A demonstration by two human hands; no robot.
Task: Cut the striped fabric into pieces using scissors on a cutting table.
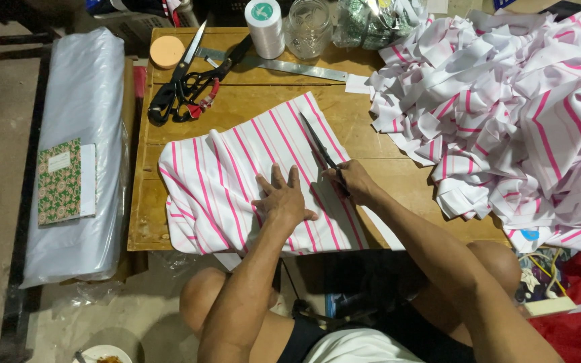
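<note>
I judge the striped cloth (pixel 237 181) at frame centre light, limp and prone to creep, so my left hand (pixel 282 198) presses it flat, fingers spread, while my right hand (pixel 352 183) grips the knife (pixel 321 148).

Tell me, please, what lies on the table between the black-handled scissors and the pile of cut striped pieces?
In the head view, between the scissors and the pile lie a metal ruler and bare wooden table; a white thread cone and glass jar stand just behind.
</note>
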